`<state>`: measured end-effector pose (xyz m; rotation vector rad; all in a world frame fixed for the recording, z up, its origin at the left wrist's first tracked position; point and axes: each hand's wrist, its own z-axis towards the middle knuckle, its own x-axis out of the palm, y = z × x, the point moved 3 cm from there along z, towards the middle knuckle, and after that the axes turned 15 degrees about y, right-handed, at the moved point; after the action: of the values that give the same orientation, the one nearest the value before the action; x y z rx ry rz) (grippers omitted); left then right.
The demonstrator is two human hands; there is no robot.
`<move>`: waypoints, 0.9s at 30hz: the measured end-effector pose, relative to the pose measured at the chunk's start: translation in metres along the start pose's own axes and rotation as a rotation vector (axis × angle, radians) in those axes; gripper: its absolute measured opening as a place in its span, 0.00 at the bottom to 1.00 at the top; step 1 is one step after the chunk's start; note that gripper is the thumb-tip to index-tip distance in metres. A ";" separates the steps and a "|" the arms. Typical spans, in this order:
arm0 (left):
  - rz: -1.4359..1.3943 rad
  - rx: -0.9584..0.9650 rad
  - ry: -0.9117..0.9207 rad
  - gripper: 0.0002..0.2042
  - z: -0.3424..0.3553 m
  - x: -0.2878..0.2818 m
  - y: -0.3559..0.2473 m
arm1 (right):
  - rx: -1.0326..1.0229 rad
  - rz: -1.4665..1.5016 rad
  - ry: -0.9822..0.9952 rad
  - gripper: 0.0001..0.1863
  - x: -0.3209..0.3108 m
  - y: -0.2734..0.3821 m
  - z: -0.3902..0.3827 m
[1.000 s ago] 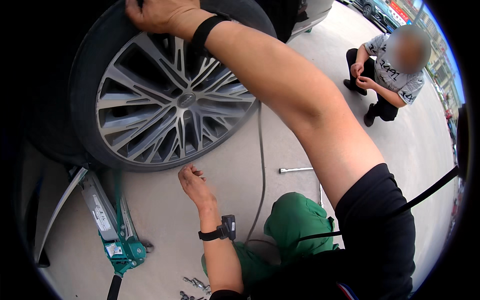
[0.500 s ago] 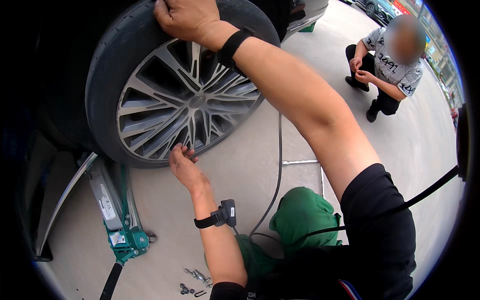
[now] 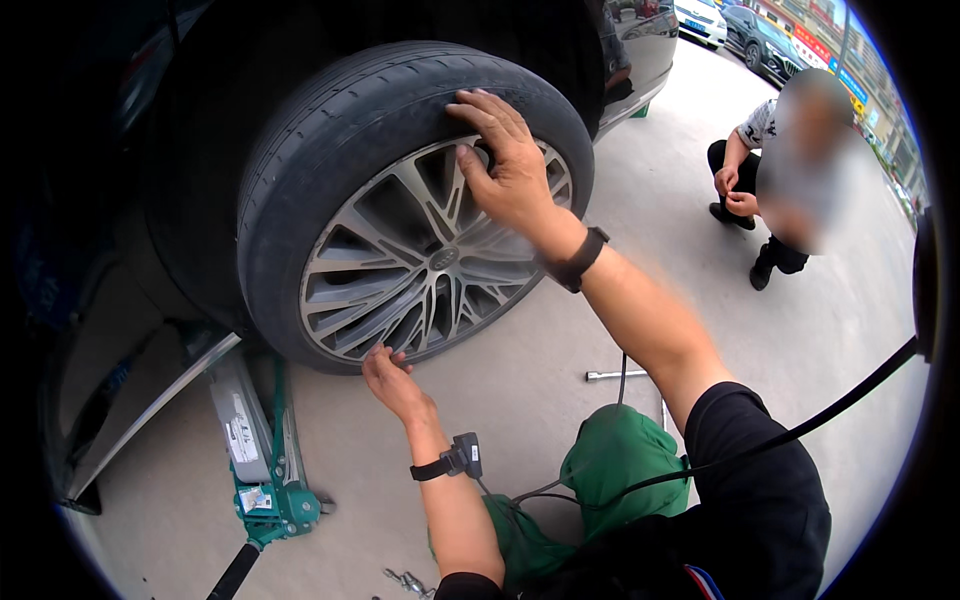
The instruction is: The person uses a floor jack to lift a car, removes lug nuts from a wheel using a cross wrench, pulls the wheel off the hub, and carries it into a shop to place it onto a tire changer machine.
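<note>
Wheel, in the head view: it is in front of you, at the arch of the dark car, its spoked rim facing you and a small emblem on its centre cap. Your right hand is at the tyre's upper front, fingers spread wide, thumb apart. Your left hand is at the tyre's lower edge, palm up, fingers loosely half-curled with nothing seen in them; you cannot tell from here how firmly either hand touches.

Below and to the left, the green and grey floor jack bears a long white label with dark writing and a smaller pale label on its base. A metal wrench lies on the ground beyond your green-clad knee. A person crouches at right in a shirt with dark print; red and blue signs stand behind, too small to make out.
</note>
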<state>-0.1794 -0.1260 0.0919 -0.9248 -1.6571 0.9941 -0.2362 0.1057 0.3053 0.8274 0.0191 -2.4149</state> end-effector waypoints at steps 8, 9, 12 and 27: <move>-0.079 0.052 0.002 0.11 -0.007 0.000 0.006 | 0.711 0.562 0.057 0.32 0.045 -0.008 -0.036; -0.079 0.056 -0.004 0.11 -0.008 -0.002 0.005 | 0.794 0.733 0.067 0.32 0.049 -0.011 -0.025; -0.055 0.078 0.010 0.13 -0.008 0.007 0.002 | 0.864 0.920 -0.016 0.22 0.065 -0.037 -0.010; -0.043 0.187 -0.155 0.10 0.015 0.018 -0.074 | 0.974 0.889 -0.022 0.10 0.053 -0.014 -0.001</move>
<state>-0.2080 -0.1404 0.1630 -0.7001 -1.6708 1.1947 -0.2772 0.0902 0.2714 0.9100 -1.3148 -1.4803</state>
